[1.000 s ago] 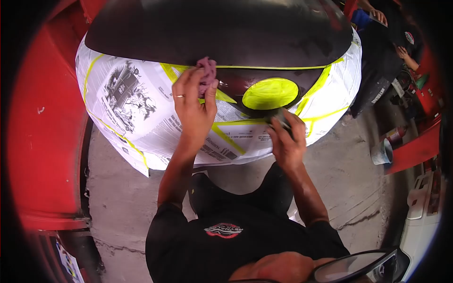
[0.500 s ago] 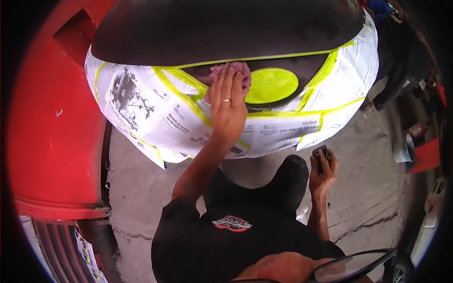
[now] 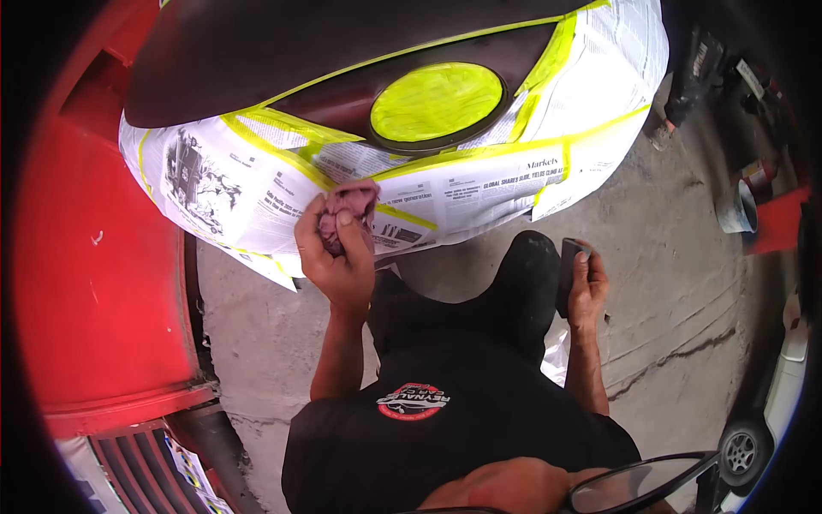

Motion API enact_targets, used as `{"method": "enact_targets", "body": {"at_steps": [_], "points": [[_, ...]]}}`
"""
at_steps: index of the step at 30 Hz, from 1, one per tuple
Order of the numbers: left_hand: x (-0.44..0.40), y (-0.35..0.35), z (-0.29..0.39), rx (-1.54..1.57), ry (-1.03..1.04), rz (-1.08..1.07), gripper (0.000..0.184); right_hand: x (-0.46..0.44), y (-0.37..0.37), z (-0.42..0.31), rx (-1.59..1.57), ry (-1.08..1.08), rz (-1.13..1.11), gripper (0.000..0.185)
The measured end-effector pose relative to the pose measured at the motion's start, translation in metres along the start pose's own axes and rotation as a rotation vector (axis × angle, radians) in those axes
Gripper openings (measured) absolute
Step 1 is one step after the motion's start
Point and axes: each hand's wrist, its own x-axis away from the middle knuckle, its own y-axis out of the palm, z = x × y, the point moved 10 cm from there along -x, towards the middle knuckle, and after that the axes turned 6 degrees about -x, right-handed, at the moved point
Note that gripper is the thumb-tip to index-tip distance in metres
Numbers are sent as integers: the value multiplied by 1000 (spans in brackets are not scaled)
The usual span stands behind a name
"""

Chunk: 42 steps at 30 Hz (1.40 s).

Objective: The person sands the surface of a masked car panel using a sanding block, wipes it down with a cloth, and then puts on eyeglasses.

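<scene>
My left hand [image 3: 338, 257] is closed round a crumpled pink cloth [image 3: 353, 208], raised in front of the newspaper-covered car front. A dark rectangular block [image 3: 567, 278], perhaps a sanding block, is gripped in my right hand [image 3: 588, 287] beside my knee. Newspaper [image 3: 479, 193] masks much of the car, held along its edges by yellow tape [image 3: 548, 64]. The same yellow tape covers an oval lamp [image 3: 437, 103], set in a bare dark-red recess [image 3: 342, 111]. Above it lies the matt dark hood [image 3: 342, 38].
Close on the left stands a red vehicle [image 3: 103, 257]. To the right are a bucket [image 3: 736, 206], a red panel [image 3: 779, 227] and a white car [image 3: 783, 385]. Another person's leg [image 3: 689, 77] shows at the upper right. The concrete floor [image 3: 668, 300] is cracked.
My left hand has drawn the pink cloth off the recess beside the lamp, back towards me. My right hand has turned the block more upright. The view has shifted and tilted.
</scene>
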Motion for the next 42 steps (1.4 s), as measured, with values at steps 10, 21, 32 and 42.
{"method": "enact_targets", "body": {"at_steps": [10,21,32,42], "points": [[-20,88,67,-549,777,-219,28,34,0,44,170,42,5,29],[9,150,119,-584,817,-468,14,29,-14,60,122,141,-37,30],[-9,157,117,113,405,-461,17,30,-5,81,-371,496,54,40],[175,68,-104,29,-511,-1055,25,34,181,-102,411,-945,-235,51]]}}
